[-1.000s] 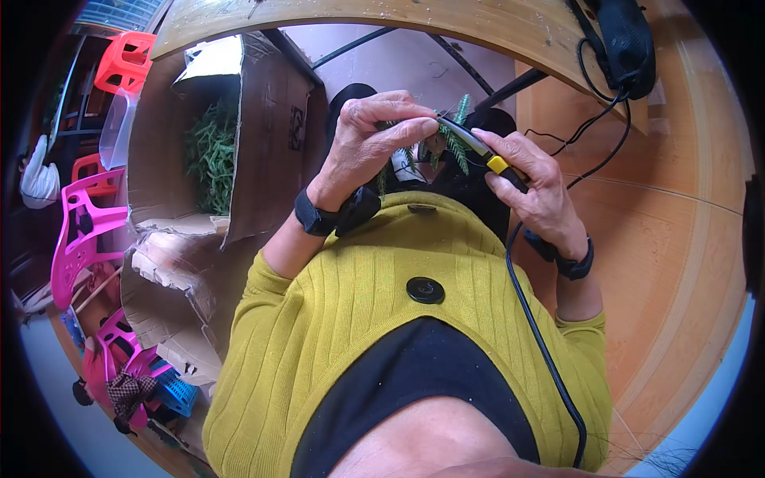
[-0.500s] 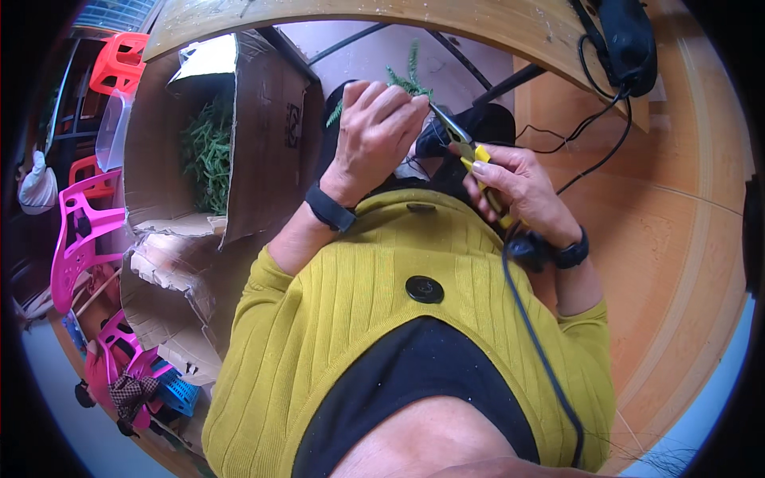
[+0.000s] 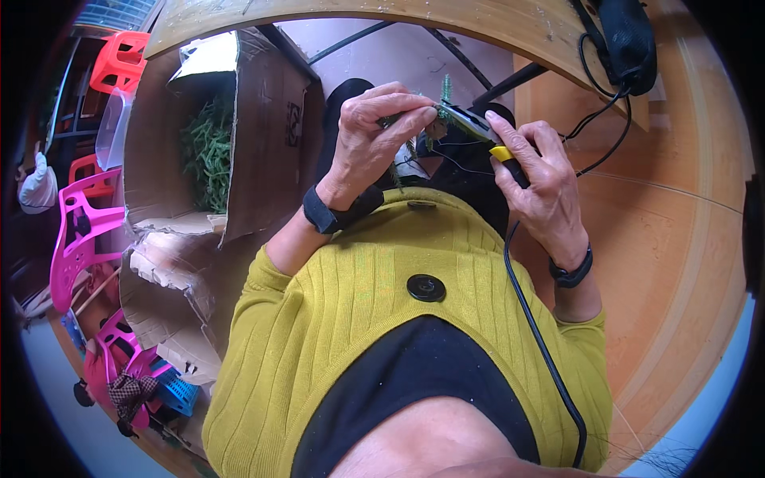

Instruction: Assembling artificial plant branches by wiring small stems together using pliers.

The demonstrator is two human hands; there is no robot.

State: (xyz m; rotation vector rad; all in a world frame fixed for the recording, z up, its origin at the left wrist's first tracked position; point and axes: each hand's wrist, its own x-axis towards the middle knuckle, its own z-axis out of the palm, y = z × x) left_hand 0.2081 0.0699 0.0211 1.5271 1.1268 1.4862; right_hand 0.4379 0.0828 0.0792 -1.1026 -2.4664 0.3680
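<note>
Over my lap, my left hand (image 3: 381, 127) is closed in a pinch on a green artificial pine sprig (image 3: 446, 86). Part of the sprig hangs below the fingers and part sticks up past the fingertips. My right hand (image 3: 542, 171) grips long-nose pliers (image 3: 472, 123) by their yellow and black handles. The jaws point up and left, and their tip is at the sprig beside my left fingertips. Whether the jaws bite on the stem is too small to tell.
A cardboard box (image 3: 267, 143) on the left holds green sprigs (image 3: 209, 151). A wooden table (image 3: 374, 8) edges the far side, with a black pouch (image 3: 629, 48) and cables on the right. Pink chairs (image 3: 68, 239), red stools (image 3: 119, 64) and other people are at far left.
My right hand has turned and risen slightly, with the pliers now tilted more flatly. My left hand has opened from a fist to a fingertip pinch, and the sprig has shifted right.
</note>
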